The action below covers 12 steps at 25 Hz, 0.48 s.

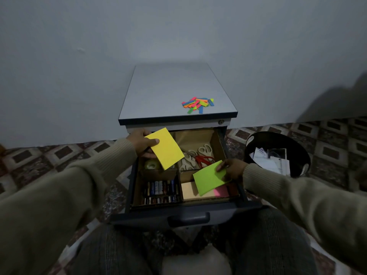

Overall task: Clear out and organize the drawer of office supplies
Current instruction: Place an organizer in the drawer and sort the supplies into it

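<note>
Two sticky-note pads in hand, both over the open drawer (186, 213). Left hand (142, 144) pinches the yellow pad (166, 148) by its near-left corner, thumb on top, held above the back-left compartment w/ the tape roll (150, 165). Right hand (231, 169) grips the green pad (210, 177) at its right edge, hovering just over the front-right compartment where an orange pad (189, 190) and pink pad (221, 190) lie flat.

Step looks like: stack pads w/ the other pads, front right. Green first — square it to the cardboard divider walls, lower flat, let go only once it rests, so it doesn't tip on edge. Then bring yellow across, same bin; corner pinch is weak, so support from below if it sags.

Batteries (159, 190) front left, scissors (200, 156) back right — appear sorted, leave alone. Colored flag strips (198, 104) loose on cabinet top (158, 92), not yet binned. Trash bin (278, 153) to the right w/ paper in it.
</note>
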Each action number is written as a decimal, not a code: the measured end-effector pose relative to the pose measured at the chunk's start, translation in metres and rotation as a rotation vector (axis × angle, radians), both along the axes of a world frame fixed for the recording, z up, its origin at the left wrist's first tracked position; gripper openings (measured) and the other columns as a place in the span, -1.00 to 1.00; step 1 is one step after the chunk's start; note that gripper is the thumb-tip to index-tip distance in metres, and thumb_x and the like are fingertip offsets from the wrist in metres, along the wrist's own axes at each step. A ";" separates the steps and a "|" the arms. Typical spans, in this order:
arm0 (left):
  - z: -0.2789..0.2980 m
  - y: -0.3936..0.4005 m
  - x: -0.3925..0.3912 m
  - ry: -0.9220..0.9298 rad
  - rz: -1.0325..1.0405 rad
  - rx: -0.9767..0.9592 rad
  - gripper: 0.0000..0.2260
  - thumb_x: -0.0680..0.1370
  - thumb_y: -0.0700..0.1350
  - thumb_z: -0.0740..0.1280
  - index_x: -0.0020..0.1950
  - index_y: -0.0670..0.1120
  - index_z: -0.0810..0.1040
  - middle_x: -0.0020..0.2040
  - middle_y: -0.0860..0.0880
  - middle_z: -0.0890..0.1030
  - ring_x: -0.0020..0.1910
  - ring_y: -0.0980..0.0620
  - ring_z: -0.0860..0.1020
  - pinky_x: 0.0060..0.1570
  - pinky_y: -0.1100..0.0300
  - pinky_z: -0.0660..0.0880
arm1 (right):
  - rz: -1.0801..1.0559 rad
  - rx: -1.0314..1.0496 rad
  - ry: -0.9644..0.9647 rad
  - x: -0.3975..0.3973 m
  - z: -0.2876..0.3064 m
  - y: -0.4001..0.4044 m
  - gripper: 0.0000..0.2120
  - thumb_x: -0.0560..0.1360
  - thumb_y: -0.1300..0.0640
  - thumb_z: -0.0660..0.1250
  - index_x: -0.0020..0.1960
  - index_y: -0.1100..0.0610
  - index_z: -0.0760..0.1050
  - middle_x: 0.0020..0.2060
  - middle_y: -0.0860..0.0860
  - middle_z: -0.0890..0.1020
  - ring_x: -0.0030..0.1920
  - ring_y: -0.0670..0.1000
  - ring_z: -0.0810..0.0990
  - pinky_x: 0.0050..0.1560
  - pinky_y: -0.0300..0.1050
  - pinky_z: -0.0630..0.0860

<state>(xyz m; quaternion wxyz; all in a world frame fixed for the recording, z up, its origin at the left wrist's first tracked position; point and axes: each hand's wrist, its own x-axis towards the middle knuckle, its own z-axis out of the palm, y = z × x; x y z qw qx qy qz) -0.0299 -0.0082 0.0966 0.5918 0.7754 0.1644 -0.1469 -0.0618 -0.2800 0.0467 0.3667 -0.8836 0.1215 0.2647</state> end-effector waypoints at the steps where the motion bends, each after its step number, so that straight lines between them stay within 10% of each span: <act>1: -0.001 0.000 -0.002 0.003 0.001 0.001 -0.66 0.55 -0.29 0.26 0.30 -0.20 0.31 0.25 -0.27 0.45 0.18 -0.21 0.50 0.03 -0.09 0.52 | 0.020 -0.031 -0.012 -0.003 -0.007 0.001 -0.76 0.44 0.44 0.31 0.03 0.19 0.54 0.07 0.08 0.37 0.08 0.10 0.43 0.13 -0.10 0.48; 4: -0.005 0.000 -0.006 0.011 0.007 0.005 -0.67 0.54 -0.29 0.27 0.29 -0.21 0.31 0.25 -0.27 0.44 0.18 -0.22 0.49 0.02 -0.10 0.52 | 0.079 -0.113 -0.052 -0.014 -0.024 0.005 -0.75 0.44 0.42 0.30 -0.19 0.07 0.46 -0.05 0.09 0.44 0.05 0.13 0.49 -0.01 -0.12 0.46; 12: -0.009 0.006 -0.014 0.020 0.005 0.055 -0.65 0.54 -0.30 0.27 0.31 -0.23 0.31 0.24 -0.25 0.42 0.20 -0.24 0.47 -0.04 -0.08 0.51 | 0.521 -0.639 -0.101 -0.017 -0.024 0.013 -0.65 0.58 0.30 0.10 0.34 0.22 0.41 0.33 0.19 0.41 0.32 0.13 0.41 0.30 -0.10 0.37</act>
